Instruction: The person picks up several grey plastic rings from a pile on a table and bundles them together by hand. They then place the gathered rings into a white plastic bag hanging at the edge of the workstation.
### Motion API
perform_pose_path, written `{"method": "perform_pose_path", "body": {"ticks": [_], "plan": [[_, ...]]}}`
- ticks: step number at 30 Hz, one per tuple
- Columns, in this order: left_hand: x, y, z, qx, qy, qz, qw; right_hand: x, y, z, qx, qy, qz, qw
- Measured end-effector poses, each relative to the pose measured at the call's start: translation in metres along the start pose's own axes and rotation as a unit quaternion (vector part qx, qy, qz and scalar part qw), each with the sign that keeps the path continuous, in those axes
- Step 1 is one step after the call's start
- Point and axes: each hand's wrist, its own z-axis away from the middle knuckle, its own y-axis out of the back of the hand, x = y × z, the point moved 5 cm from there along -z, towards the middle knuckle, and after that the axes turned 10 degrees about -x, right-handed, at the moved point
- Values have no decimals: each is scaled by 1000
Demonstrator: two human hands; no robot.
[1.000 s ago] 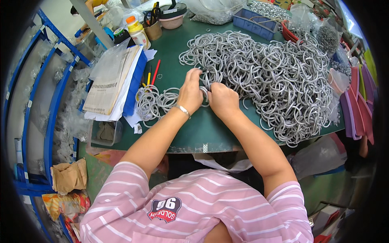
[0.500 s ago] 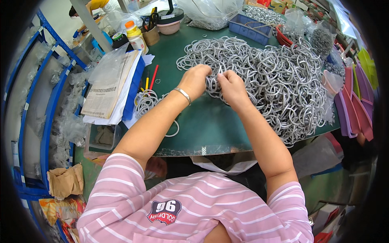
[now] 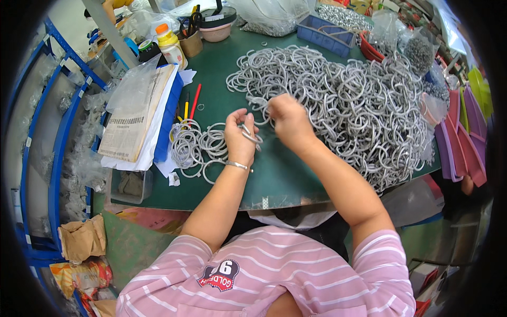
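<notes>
A big heap of grey metal rings [image 3: 364, 116] covers the middle and right of the green table. My left hand [image 3: 240, 140] is closed, palm turned up, on a few metal rings [image 3: 254, 138] that stick out past its fingers. Just right of it, at the heap's near left edge, my right hand [image 3: 290, 121] is curled with its back toward me. Its fingertips are hidden and slightly blurred, so what they hold cannot be made out. Left of my left hand lies a small loose group of rings [image 3: 193, 145] on the tabletop.
Newspaper [image 3: 134, 116] lies on a blue tray at the left, by a red pen [image 3: 195, 100]. A bottle with an orange cap [image 3: 170, 46] and a blue bin [image 3: 326, 37] stand farther back. Blue shelving [image 3: 55, 153] rises at far left; purple and pink bins [image 3: 459, 137] stand at far right.
My left hand has moved from the heap toward me and left, turning palm up with rings in it. My right hand has shifted slightly left and nearer, its fingers curled over.
</notes>
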Motion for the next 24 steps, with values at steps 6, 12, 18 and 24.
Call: {"method": "perform_pose_path", "body": {"ticks": [6, 12, 18, 24], "plan": [[11, -1, 7, 18, -170, -296, 940, 25, 25, -19, 7, -184, -166, 969], [-8, -21, 18, -136, -46, -341, 929, 18, 8, -27, -122, -146, 290, 938], [-11, -22, 21, -133, -39, -323, 936, 5, 14, -46, -145, -77, 302, 939], [-2, -26, 25, -194, -38, -339, 920, -7, 21, -52, -101, 15, 262, 960]]}}
